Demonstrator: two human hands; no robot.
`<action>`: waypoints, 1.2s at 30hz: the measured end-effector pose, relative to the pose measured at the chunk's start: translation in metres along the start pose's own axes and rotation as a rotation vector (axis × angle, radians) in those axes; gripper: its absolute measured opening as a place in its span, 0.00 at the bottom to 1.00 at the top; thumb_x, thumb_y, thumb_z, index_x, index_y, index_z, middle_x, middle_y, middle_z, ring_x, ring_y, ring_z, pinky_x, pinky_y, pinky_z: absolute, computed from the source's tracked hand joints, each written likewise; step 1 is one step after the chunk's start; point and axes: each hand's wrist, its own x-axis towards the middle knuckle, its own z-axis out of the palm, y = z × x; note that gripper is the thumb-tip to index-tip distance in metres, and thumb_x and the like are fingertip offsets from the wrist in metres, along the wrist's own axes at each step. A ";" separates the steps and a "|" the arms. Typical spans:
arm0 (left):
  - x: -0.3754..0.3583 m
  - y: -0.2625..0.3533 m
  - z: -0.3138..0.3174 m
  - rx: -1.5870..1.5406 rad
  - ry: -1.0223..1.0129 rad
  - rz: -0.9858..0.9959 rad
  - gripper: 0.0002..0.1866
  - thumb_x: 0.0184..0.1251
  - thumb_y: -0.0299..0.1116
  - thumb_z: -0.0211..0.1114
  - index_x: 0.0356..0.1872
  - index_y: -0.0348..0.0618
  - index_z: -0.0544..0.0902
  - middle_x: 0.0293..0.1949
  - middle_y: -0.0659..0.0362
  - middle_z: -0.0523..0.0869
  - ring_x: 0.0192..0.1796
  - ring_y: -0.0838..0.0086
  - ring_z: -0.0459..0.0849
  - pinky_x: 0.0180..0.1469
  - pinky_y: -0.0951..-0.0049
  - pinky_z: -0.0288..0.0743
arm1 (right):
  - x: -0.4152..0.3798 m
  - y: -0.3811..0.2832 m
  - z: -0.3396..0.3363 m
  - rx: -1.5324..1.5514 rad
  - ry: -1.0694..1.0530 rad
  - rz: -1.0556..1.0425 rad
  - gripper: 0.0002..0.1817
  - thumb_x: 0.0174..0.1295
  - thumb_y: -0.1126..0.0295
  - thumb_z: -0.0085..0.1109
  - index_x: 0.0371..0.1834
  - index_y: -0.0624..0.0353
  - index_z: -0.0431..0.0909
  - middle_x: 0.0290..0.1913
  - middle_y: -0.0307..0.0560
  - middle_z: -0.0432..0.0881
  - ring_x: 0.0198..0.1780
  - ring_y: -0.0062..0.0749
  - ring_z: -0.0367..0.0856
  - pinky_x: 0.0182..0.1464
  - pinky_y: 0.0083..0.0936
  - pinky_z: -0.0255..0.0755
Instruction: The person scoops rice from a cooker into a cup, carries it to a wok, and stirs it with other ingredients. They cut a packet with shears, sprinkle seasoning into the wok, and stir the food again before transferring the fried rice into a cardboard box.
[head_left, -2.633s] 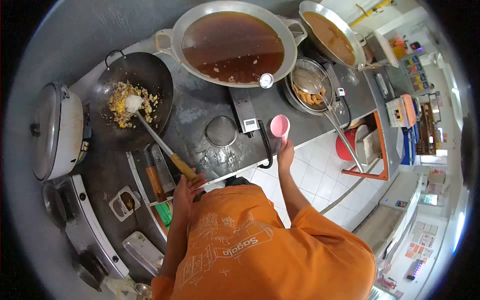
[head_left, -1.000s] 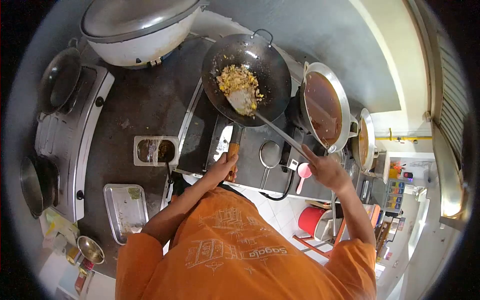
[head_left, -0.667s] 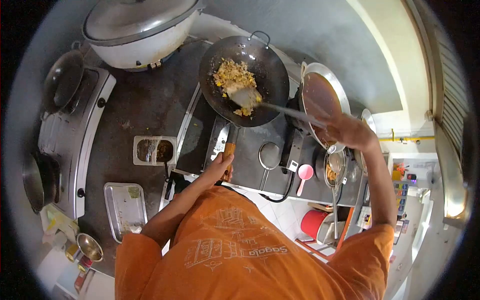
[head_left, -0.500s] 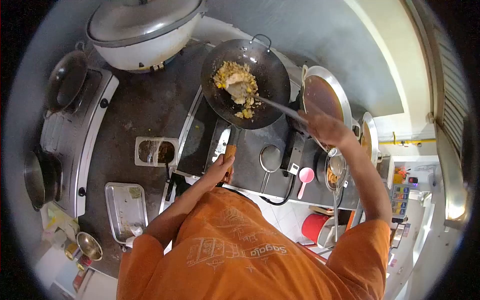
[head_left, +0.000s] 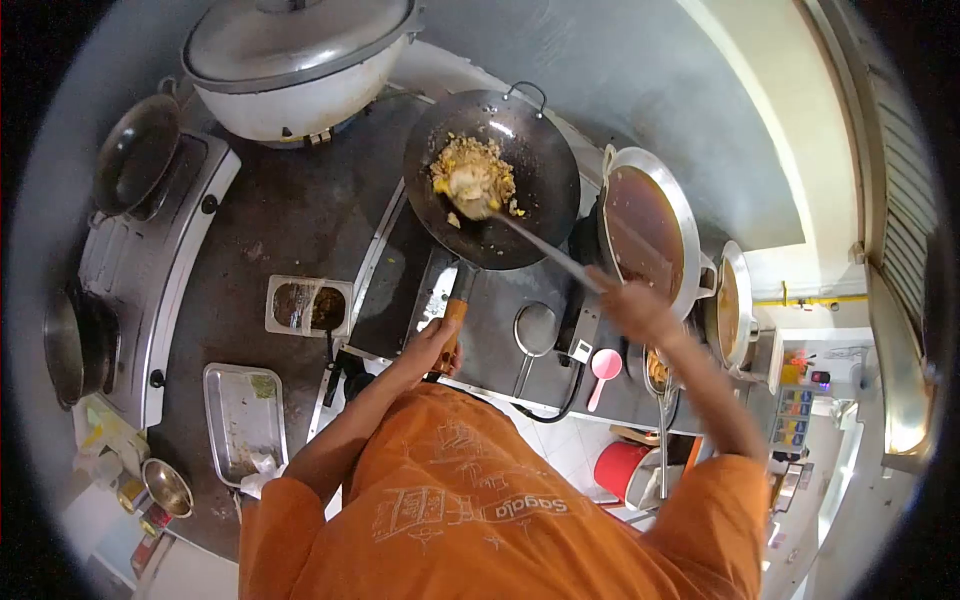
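A dark wok [head_left: 545, 190] sits on the stove, holding a heap of fried rice [head_left: 475, 160] with yellow bits. My left hand [head_left: 432, 348] is closed around the wok's wooden handle [head_left: 457, 312]. In my right hand [head_left: 635, 308] is the long metal handle of a wok spatula [head_left: 550, 250]. The spatula's head is down in the wok, blurred and covered by rice. Just right of my right hand stands a wide pot of brown broth [head_left: 645, 225].
On the counter lie a small strainer [head_left: 535, 330], a pink scoop [head_left: 604, 366], a covered container [head_left: 290, 306] and a metal tray [head_left: 222, 430]. A big lidded pot [head_left: 300, 100] stands at the back left. Farther right is a second pot [head_left: 738, 290]; a red bucket [head_left: 618, 468] is below.
The spatula head has moved lower in the wok, gathering the rice into a tighter heap. My right hand has shifted down a little. The whole view has tilted slightly; my left hand keeps its grip.
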 end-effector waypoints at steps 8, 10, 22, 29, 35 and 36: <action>-0.012 -0.065 -0.099 0.739 0.207 -0.046 0.24 0.78 0.48 0.50 0.46 0.33 0.82 0.37 0.50 0.86 0.37 0.64 0.87 0.43 0.64 0.78 | 0.023 -0.115 0.094 2.066 0.080 0.320 0.27 0.73 0.66 0.51 0.75 0.45 0.64 0.20 0.35 0.68 0.10 0.16 0.56 0.09 0.18 0.49; -0.022 -0.077 -0.116 0.912 0.257 -0.006 0.24 0.76 0.49 0.53 0.46 0.32 0.82 0.37 0.48 0.86 0.39 0.60 0.87 0.44 0.62 0.77 | 0.019 -0.101 0.076 2.264 0.060 0.333 0.26 0.73 0.65 0.52 0.74 0.43 0.64 0.20 0.35 0.64 0.10 0.13 0.51 0.08 0.12 0.45; 0.015 -0.099 -0.116 0.942 0.172 -0.175 0.29 0.67 0.57 0.62 0.44 0.34 0.86 0.36 0.48 0.89 0.40 0.62 0.87 0.42 0.63 0.78 | 0.030 0.022 -0.007 -0.359 0.242 -0.222 0.31 0.65 0.71 0.54 0.74 0.52 0.63 0.32 0.54 0.85 0.25 0.41 0.83 0.33 0.35 0.77; 0.018 -0.108 -0.119 1.011 0.179 -0.044 0.29 0.67 0.55 0.64 0.32 0.31 0.87 0.27 0.48 0.88 0.30 0.58 0.87 0.37 0.64 0.77 | 0.023 0.047 -0.081 -0.466 -0.020 -0.599 0.26 0.66 0.71 0.47 0.68 0.59 0.69 0.60 0.50 0.79 0.39 0.42 0.86 0.49 0.32 0.78; 0.023 -0.110 -0.126 0.973 0.202 -0.045 0.29 0.66 0.53 0.66 0.32 0.26 0.85 0.29 0.46 0.89 0.32 0.60 0.88 0.36 0.63 0.77 | 0.037 -0.015 -0.109 -0.601 -0.147 -0.102 0.30 0.60 0.74 0.55 0.69 0.51 0.68 0.41 0.62 0.85 0.43 0.48 0.87 0.44 0.40 0.80; 0.030 -0.123 -0.135 1.048 0.187 -0.005 0.29 0.67 0.52 0.66 0.32 0.26 0.84 0.29 0.46 0.89 0.31 0.62 0.88 0.35 0.62 0.77 | 0.031 -0.008 -0.126 -0.380 -0.156 -0.111 0.29 0.62 0.71 0.54 0.69 0.53 0.69 0.51 0.52 0.83 0.43 0.44 0.87 0.46 0.38 0.80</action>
